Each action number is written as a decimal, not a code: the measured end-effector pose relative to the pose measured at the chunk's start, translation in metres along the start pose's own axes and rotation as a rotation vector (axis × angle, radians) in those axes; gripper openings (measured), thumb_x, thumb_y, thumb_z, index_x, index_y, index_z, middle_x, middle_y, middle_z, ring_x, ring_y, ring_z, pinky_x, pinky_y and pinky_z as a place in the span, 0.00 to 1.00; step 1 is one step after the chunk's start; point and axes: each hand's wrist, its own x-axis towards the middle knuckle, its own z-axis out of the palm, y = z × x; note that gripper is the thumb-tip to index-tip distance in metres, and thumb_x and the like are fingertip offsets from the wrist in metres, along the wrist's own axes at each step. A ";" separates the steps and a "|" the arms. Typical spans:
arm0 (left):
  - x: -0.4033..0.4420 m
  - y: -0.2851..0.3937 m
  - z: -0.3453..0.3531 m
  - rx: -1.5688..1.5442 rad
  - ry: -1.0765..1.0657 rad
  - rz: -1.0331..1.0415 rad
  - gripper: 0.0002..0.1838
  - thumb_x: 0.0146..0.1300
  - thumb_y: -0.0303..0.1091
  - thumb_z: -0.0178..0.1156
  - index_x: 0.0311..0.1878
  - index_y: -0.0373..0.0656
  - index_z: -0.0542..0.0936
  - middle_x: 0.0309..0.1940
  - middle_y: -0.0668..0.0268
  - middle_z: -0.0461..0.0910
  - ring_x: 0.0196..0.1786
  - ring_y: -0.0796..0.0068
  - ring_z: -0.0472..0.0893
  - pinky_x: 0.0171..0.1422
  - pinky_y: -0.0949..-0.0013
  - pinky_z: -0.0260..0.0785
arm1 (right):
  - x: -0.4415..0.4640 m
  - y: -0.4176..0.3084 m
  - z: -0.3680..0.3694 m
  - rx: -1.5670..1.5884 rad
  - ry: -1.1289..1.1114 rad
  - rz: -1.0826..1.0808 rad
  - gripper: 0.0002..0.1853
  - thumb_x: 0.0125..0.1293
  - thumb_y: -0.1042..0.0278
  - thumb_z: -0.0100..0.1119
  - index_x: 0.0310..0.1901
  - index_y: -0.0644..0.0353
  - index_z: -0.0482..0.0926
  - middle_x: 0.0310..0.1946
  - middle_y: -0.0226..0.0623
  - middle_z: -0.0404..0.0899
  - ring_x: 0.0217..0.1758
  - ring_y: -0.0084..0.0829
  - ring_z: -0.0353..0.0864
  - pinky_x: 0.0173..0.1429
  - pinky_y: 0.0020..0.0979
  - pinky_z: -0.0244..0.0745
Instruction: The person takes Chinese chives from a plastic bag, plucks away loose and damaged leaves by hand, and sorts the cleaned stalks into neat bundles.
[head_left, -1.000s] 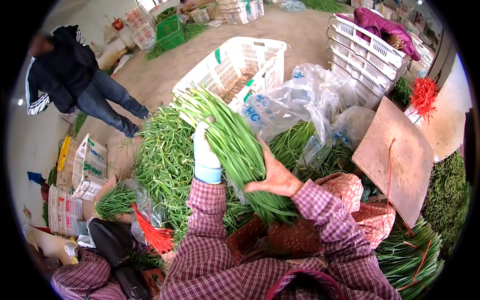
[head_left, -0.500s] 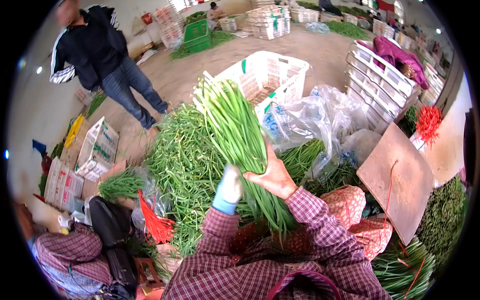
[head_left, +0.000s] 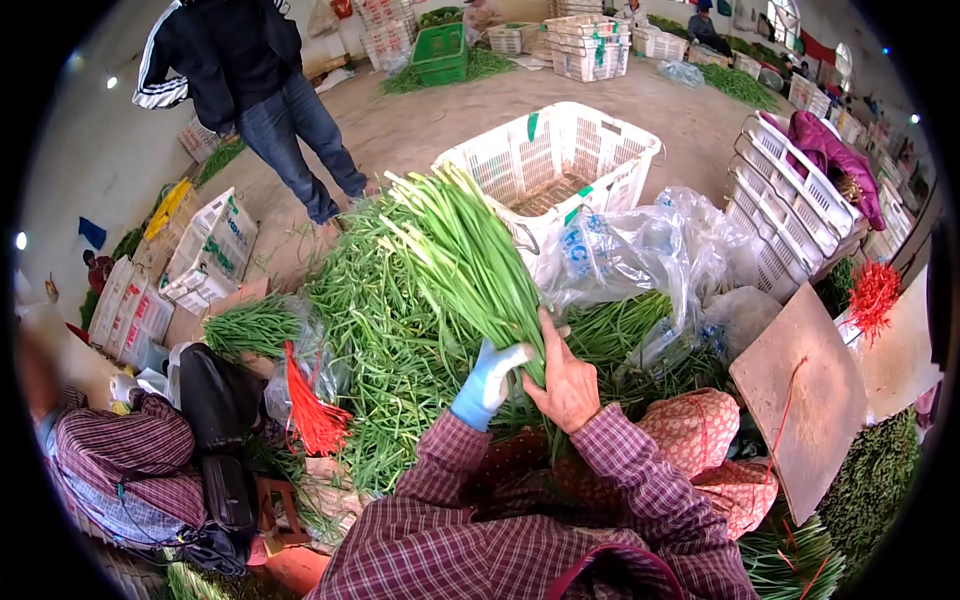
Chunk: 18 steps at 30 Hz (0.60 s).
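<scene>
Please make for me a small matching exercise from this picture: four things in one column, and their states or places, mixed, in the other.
1. left hand
2. right hand
3. bunch
4. purple cloth

A. on the stacked crates
B. ungloved skin
C. pale at the upper ends, green below
D. gloved, white and blue

Pairs: 1-D, 2-B, 3-C, 4-A
</scene>
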 end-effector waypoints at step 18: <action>-0.037 0.043 -0.040 0.170 0.319 -0.077 0.20 0.48 0.21 0.70 0.47 0.36 0.78 0.33 0.65 0.82 0.32 0.73 0.81 0.41 0.71 0.76 | 0.073 -0.047 -0.089 0.220 -0.117 -0.391 0.15 0.65 0.55 0.57 0.42 0.59 0.80 0.31 0.35 0.84 0.24 0.27 0.80 0.27 0.31 0.75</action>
